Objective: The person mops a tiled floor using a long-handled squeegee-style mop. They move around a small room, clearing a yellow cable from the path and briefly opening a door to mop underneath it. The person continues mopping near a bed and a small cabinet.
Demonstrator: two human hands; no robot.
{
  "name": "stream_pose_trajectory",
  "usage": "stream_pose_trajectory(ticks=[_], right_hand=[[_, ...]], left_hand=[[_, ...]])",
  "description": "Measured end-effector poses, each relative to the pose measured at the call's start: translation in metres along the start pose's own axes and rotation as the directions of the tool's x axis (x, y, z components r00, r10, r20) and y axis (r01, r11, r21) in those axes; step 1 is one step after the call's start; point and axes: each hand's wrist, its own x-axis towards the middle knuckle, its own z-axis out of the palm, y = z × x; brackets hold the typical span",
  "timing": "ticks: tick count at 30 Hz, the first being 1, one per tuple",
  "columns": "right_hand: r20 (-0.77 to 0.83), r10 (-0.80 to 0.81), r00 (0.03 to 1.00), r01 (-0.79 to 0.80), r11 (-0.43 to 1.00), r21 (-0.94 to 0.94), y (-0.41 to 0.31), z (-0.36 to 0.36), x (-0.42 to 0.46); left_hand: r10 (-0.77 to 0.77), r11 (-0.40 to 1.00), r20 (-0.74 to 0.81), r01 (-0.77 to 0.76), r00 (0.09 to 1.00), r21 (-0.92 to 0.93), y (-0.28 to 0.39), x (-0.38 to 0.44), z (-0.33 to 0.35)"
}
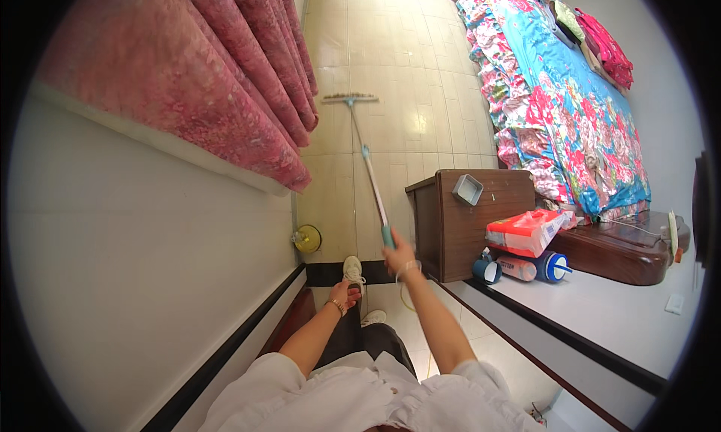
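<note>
My right hand point(401, 258) is wrapped around the green grip of a long-handled floor mop point(376, 191). Its pale pole runs away from me through a light blue joint to a wide, thin head point(350, 99) lying flat on the tiled floor point(400, 128). A brownish fringe shows along the head's far edge; its material cannot be made out. My left hand point(345, 297) hangs empty with loosely curled fingers, just above my white shoe point(353, 270) in the doorway. A watch or bracelet circles the left wrist.
Pink curtains point(225, 88) hang left of the mop head. A yellow round object point(308, 239) stands by the left wall. To the right, a brown nightstand point(484, 223) carries a grey box point(468, 189), a red-wrapped package point(526, 231) and drinkware. Beyond it is a floral bed point(569, 111).
</note>
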Motion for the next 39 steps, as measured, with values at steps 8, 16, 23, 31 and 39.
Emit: stream_pose_trajectory(ticks=[8, 16, 23, 31, 39], right_hand=[[-0.068, -0.25, 0.966, 0.24, 0.962, -0.131, 0.043, -0.035, -0.03], [0.064, 0.108, 0.992, -0.082, 0.946, -0.314, 0.152, -0.128, -0.3], [0.079, -0.019, 0.997, 0.045, 0.94, -0.338, 0.148, -0.097, -0.295], [-0.103, -0.412, 0.905, 0.373, 0.887, -0.274, 0.101, 0.029, 0.031], [-0.088, -0.39, 0.917, 0.317, 0.843, -0.435, 0.084, -0.016, -0.044]], left_hand=[[-0.021, 1.0, -0.02, 0.02, 1.0, -0.021, 0.0, -0.001, -0.02], [-0.086, 0.993, 0.1, 0.078, 0.991, 0.084, -0.031, -0.013, 0.022], [-0.076, 0.991, 0.015, 0.074, 0.997, 0.11, -0.037, -0.016, -0.001], [0.057, 0.997, -0.088, -0.053, 0.994, 0.052, -0.011, -0.024, -0.06], [0.104, 0.993, -0.123, -0.11, 0.987, -0.039, -0.026, -0.033, -0.088]])
